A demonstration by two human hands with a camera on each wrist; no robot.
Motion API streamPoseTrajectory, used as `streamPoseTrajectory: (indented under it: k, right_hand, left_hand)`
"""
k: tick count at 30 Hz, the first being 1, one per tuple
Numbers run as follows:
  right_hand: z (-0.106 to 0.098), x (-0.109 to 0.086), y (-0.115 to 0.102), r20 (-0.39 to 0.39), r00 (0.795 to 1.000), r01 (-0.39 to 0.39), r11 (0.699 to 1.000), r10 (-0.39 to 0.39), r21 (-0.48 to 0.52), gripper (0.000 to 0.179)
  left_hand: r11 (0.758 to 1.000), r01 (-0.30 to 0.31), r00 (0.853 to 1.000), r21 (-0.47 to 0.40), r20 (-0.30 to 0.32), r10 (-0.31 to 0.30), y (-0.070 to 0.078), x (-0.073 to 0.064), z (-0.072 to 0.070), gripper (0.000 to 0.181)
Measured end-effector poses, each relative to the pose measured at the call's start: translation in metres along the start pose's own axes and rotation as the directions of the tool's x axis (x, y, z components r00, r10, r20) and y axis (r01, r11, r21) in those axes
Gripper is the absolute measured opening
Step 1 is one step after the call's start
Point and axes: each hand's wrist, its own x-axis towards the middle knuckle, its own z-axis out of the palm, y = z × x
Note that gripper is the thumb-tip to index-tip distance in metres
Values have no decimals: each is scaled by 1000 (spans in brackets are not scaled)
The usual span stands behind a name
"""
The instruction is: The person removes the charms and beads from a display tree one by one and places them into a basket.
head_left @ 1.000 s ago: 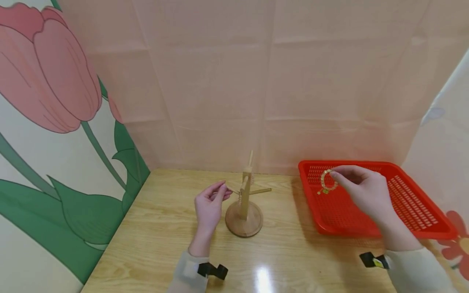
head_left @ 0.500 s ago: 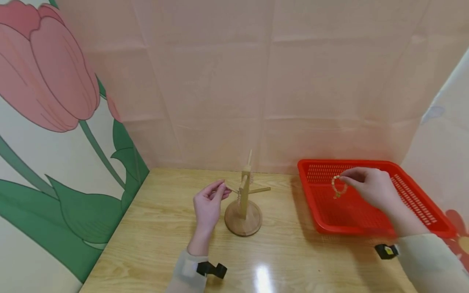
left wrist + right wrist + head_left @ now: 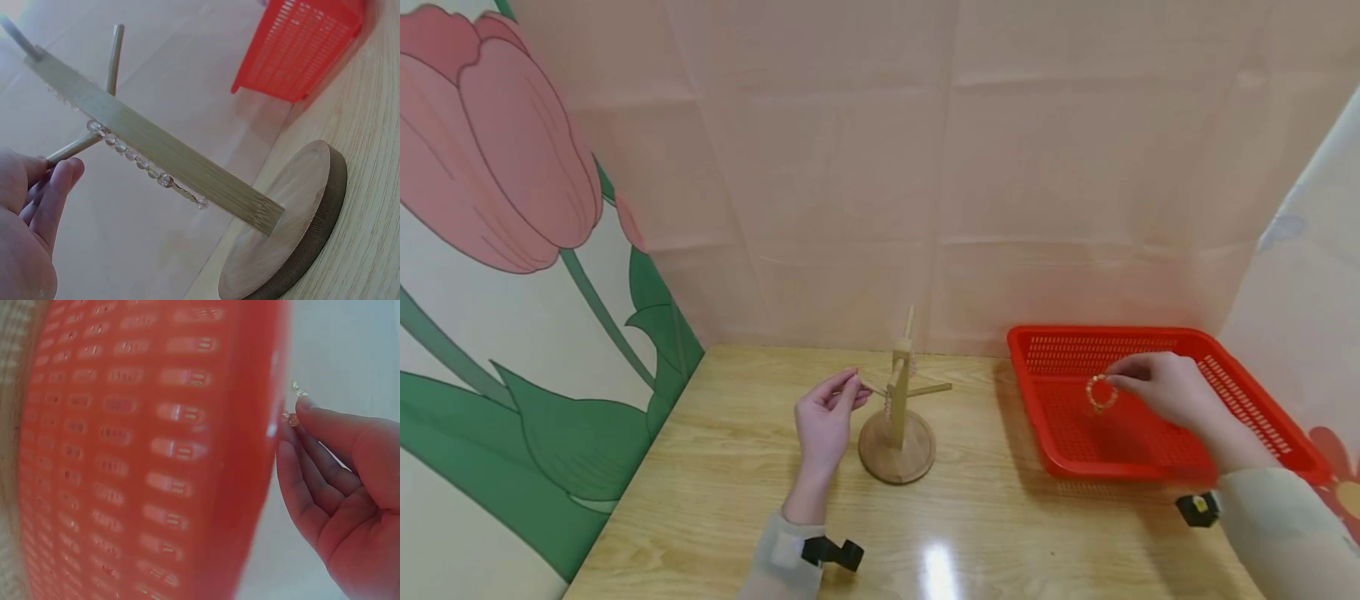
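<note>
My left hand (image 3: pixel 824 421) pinches the tip of a left-hand peg on a wooden jewelry stand (image 3: pixel 899 408). From that peg hangs a clear beaded bracelet (image 3: pixel 139 159), lying against the upright in the left wrist view. Over the red basket (image 3: pixel 1048 442), my right hand (image 3: pixel 1167 390) holds a gold-coloured beaded bracelet (image 3: pixel 1091 395) between thumb and fingertips. The bracelet dangles as a ring with a small charm low on it. In the right wrist view the basket's side covers most of that bracelet.
The stand's round base (image 3: pixel 880 457) rests on the wood-grain table (image 3: pixel 737 483). Another peg (image 3: pixel 931 389) sticks out to the right of the upright. A pink cloth (image 3: pixel 820 183) hangs behind the table, and a tulip-printed panel (image 3: pixel 512 167) borders the left.
My right hand has moved right and slightly lower over the basket, carrying the gold-coloured bracelet. The left hand keeps its pinch on the peg, and the stand stays put.
</note>
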Motion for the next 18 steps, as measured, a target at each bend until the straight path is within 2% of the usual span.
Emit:
streamPoseTrajectory:
  k: [18]
  right_hand:
    - [0, -3, 33, 51, 999, -6, 1000, 6, -2, 18]
  left_hand:
    - [1000, -13, 1000, -2, -3, 13, 2, -1, 0, 17]
